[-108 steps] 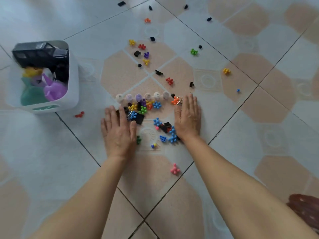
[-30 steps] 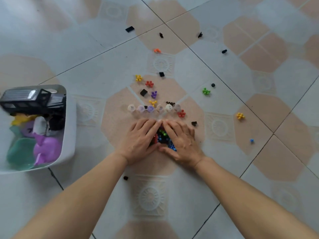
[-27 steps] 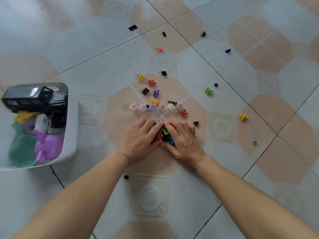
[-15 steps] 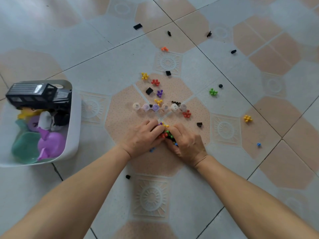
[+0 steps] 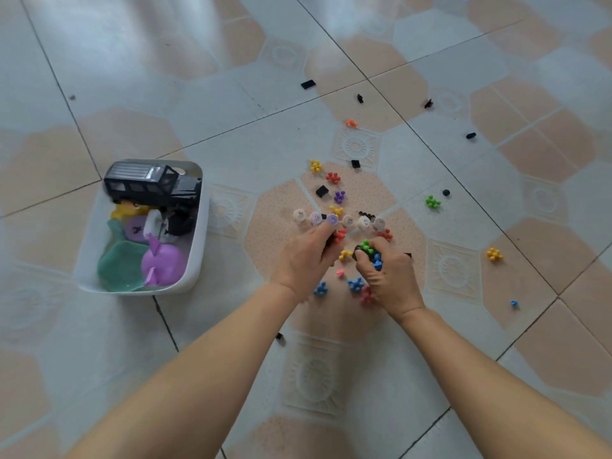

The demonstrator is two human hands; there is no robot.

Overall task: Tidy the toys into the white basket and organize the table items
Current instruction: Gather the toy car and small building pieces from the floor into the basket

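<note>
a: we logged both hands low over the tiled floor (image 5: 231,134), cupped toward each other, likely because scooping a handful beats picking pieces one by one.

b: agreed. the right hand (image 5: 389,276) was curled closed around a clump of small toy pieces (image 5: 369,253), green, blue and black ones showing between thumb and fingers. the left hand (image 5: 303,260) was half curled, fingers bent over something dark plus a red piece; we couldn't tell how much it really held.

a: and the strays? we counted a few under the wrists: a blue piece (image 5: 320,289), another blue, a pink one, a yellow one between the hands. (probably slipped out of the scoop, but that's our guess.)

b: the white basket (image 5: 198,233) sat to the left of the hands, well apart from the pile, so we judged a carry across was needed next.

a: contents: a black toy car (image 5: 150,185) lying across the far end, half propped on the rim, a purple toy (image 5: 164,263), a green tray-like thing (image 5: 119,266), yellow and white bits under the car. fairly full already.

b: the pieces looked like tiny knobbly clusters, bright plastic, mixed with flat black bits. a row of pale round caps (image 5: 347,221) lay just beyond the fingertips, and loose ones further out, e.g. a green piece (image 5: 433,202) and a yellow piece (image 5: 494,254). plenty left to gather, we judged.
</note>
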